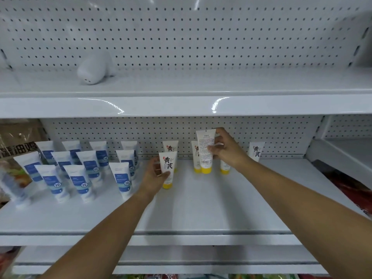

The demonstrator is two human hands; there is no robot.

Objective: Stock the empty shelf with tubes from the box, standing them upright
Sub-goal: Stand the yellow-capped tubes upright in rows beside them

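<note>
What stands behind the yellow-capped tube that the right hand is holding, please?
Two more yellow-capped tubes stand behind it: one peeks out on its left, the other's cap shows below the right hand. Their labels are mostly covered by the held tube and the hand.

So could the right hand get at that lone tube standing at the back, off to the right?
Probably yes: the lone tube stands just right of the right hand, with nothing between them. But that hand is gripping a yellow-capped tube, so it would likely have to set that down first.
</note>
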